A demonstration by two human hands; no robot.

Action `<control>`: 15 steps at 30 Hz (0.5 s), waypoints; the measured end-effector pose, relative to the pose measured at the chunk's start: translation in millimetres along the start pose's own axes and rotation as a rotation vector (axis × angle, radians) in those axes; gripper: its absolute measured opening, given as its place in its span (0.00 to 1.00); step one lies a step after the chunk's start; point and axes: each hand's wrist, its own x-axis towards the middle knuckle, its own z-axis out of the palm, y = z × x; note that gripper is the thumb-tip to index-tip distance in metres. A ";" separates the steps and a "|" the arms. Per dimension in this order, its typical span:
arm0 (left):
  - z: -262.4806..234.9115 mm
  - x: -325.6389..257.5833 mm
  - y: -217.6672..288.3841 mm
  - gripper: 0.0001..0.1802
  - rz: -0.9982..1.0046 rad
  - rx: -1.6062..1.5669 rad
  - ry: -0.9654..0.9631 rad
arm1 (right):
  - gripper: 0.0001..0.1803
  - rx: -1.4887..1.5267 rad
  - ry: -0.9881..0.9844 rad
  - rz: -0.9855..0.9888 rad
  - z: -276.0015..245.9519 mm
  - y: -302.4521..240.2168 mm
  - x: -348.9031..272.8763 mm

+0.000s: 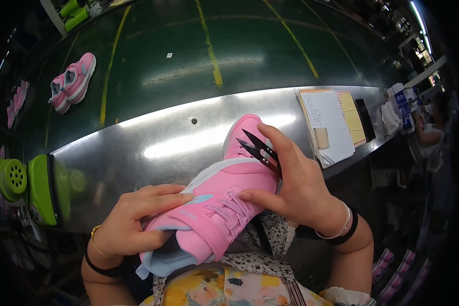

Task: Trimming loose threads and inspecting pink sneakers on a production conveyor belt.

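A pink child's shoe [217,196] with a pale blue lining and a strap lies tilted against the front edge of a steel table [153,143], toe pointing away. My left hand [132,219] grips its heel and side. My right hand [296,183] rests on the laces and toe side, and holds small black thread snips [260,150] with the blades apart, pointing left over the toe.
A pair of pink shoes [72,81] sits on the dark green conveyor belt [188,56] beyond the table. Notebooks [331,122] lie at the table's right end. A green device [41,188] stands at the left. Another person [433,132] is at the far right.
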 end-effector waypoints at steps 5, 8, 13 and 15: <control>-3.2 -10.8 3.4 0.31 0.028 0.043 -0.019 | 0.28 -0.205 0.162 0.260 -20.5 56.7 17.9; -4.8 -14.8 1.9 0.32 0.032 0.000 0.017 | 0.27 -0.176 0.030 0.236 -3.2 37.7 5.5; -3.2 -17.9 6.8 0.32 0.058 0.005 0.027 | 0.25 0.076 0.114 0.100 7.3 41.6 -12.8; -3.1 -22.9 7.3 0.32 0.033 0.010 0.042 | 0.25 0.085 0.066 0.000 1.0 17.4 -22.5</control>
